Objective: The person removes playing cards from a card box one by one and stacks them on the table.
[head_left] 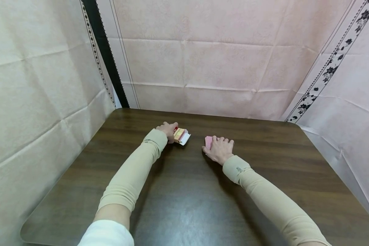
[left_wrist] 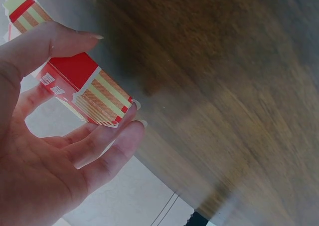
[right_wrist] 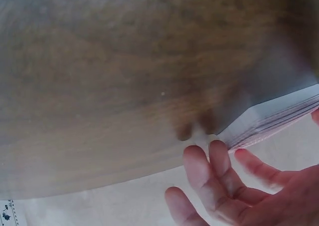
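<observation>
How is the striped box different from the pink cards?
The striped box has red and cream stripes, while the pink cards look pink on top. The striped box is a carton with a white flap sticking out; the pink cards show thin layered edges. The left hand holds the striped box, the right hand the pink cards. Both are held.

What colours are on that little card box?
The card box is red, with cream and tan stripes; best in the left wrist view.

Arms (head_left: pixel 135 169) outstretched (angled inward), left grip (head_left: pixel 166 131) and right grip (head_left: pixel 220 149) curled
</observation>
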A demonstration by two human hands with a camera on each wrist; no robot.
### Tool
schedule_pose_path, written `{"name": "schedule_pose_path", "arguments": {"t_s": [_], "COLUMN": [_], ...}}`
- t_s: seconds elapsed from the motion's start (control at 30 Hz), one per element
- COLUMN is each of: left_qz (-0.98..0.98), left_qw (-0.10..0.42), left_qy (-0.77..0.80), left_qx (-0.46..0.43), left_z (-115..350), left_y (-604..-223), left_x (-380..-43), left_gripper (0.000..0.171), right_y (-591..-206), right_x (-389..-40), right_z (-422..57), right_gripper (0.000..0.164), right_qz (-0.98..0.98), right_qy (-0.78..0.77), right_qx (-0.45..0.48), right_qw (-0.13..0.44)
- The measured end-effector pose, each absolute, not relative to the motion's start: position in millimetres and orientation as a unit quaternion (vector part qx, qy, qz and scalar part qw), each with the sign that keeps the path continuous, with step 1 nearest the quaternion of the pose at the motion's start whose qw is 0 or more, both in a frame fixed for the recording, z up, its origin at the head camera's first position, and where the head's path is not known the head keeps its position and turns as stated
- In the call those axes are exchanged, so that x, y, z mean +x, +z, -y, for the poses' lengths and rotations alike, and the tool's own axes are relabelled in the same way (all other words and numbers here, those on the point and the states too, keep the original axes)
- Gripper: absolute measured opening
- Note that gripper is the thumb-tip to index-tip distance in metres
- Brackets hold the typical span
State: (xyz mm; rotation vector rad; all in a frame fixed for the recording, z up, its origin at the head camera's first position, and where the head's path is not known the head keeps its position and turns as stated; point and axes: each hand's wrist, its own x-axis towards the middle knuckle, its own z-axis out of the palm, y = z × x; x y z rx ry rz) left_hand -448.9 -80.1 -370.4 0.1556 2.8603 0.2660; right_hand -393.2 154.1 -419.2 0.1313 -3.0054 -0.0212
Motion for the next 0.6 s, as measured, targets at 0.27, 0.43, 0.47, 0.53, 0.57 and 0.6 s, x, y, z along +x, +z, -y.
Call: {"name": "schedule_pose_path", "arguments": {"t_s": [0.27,0.43,0.47,0.53,0.57,0.6], "left_qz": [-0.985,-0.985,-0.985,-0.985,-0.985,-0.985], "left_qw": [0.134,0.131,0.13,0.129,0.128,0.129], "left_qy": [0.091,0.092,0.092,0.092,0.093,0.094], "left_qx": [0.06,0.061,0.062,0.065,0.067,0.07], "left_z": [78,75,74,72,70,69], "left_y": [-373,-374,-374,-374,-374,-374], "left_x": [-449,-450,-449,-449,-449,-449], "left_gripper": [0.073,0.072,0.072,0.071,0.071,0.07], "right_y": [-412,-405,-405,-405,-405,-405], "right_x": [-397,-398,-398,-400,-400,-400], "right_z": [-150,-137,-133,-126,-122,-119], "right_gripper": [0.053,0.039,0.039,0.04,0.041,0.042], "right_qz": [0.977,0.951,0.949,0.947,0.947,0.947], "right_qy": [0.055,0.118,0.118,0.104,0.095,0.084], "right_qx": [0.146,0.251,0.264,0.282,0.289,0.294], "right_qw": [0.145,0.134,0.128,0.115,0.108,0.101]}}
